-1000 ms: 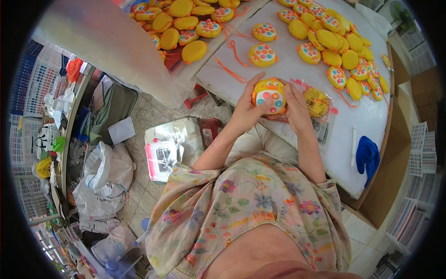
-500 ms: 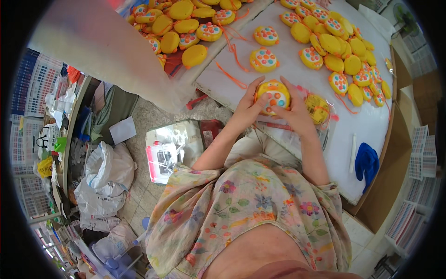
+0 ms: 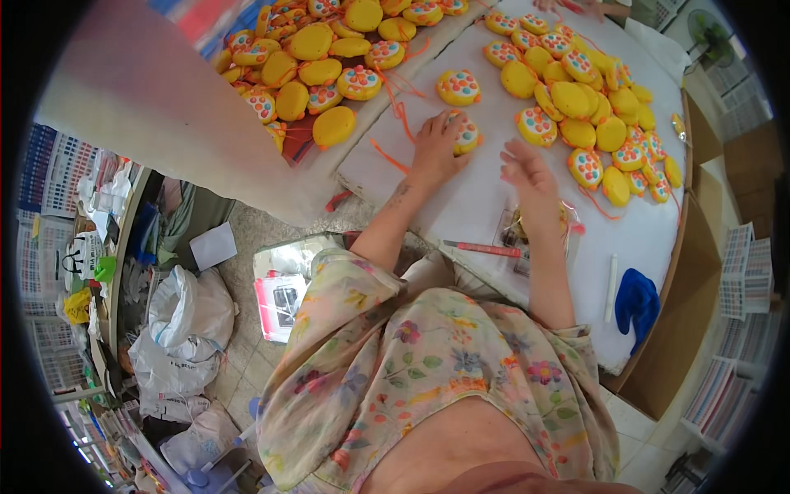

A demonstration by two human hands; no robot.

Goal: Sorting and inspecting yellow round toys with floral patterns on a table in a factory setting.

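Note:
My left hand [image 3: 438, 148] reaches to the table, its fingers curled over a yellow oval duck-like toy [image 3: 467, 134] with orange trim and a white face of coloured bumps. The fingers hide part of that toy. A similar toy [image 3: 458, 87] lies just beyond it. My right hand [image 3: 531, 174] hovers over the table with bent fingers apart and nothing in them. Below its palm, the wrist partly covers a clear plastic packet [image 3: 508, 229] with something yellow in it. A red pen-like stick [image 3: 481, 249] lies near the table's front edge.
Many yellow toys [image 3: 576, 99] are heaped on the white table [image 3: 588, 267]; another heap [image 3: 313, 41] sits at the far left, with orange cords. A blue cloth-like item [image 3: 636, 305] and a white stick [image 3: 611, 288] lie right. Another person's hand [image 3: 576, 6] shows at the far edge.
My hands have parted from the toy they held together. The left moved forward and left onto a toy; the right drew aside and opened. Where the first toy went, I cannot tell.

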